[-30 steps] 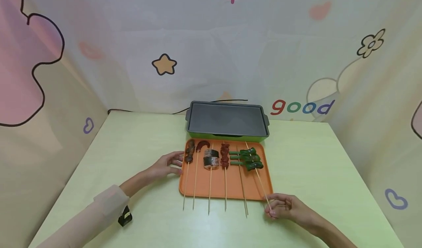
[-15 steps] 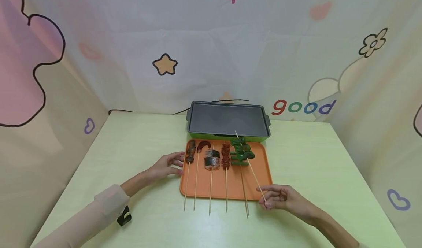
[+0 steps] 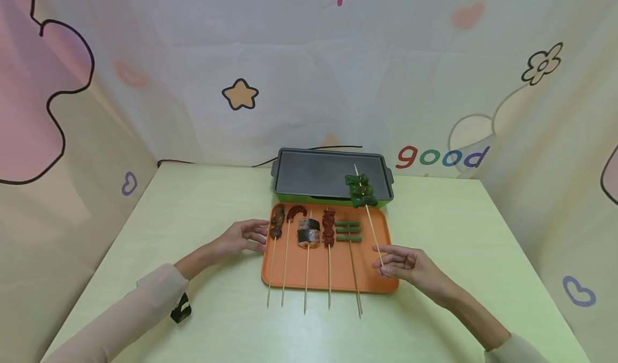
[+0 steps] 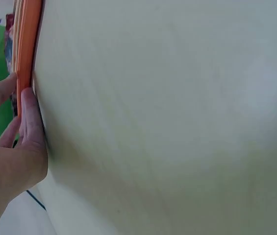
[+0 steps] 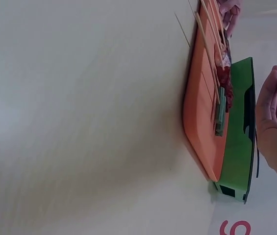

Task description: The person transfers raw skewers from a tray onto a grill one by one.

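Note:
In the head view my right hand (image 3: 398, 264) pinches the lower stick of a skewer of green leafy pieces (image 3: 362, 190). The skewer tilts up over the right front of the dark flat griddle (image 3: 318, 171); whether it touches is unclear. My left hand (image 3: 241, 237) rests with extended fingers against the left edge of the orange tray (image 3: 294, 277). In the left wrist view its fingertips (image 4: 28, 98) touch the tray rim (image 4: 28, 39). On the tray lie a brown-chunk skewer (image 3: 277, 221), a curled red one (image 3: 296, 211), a black-and-pale one (image 3: 309, 233), a red meat skewer (image 3: 328, 228) and a green-stalk skewer (image 3: 347, 231).
The griddle's green base (image 5: 236, 142) stands right behind the tray. Stick ends overhang the tray's front edge. A black object (image 3: 181, 309) is near the left forearm. A black cord (image 3: 263, 163) runs along the back, by the printed curtain (image 3: 309, 84).
My right hand has lifted the green leafy skewer off the tray and carried it up and back to over the griddle's front. The green-stalk skewer beneath is now uncovered. My left hand stays put.

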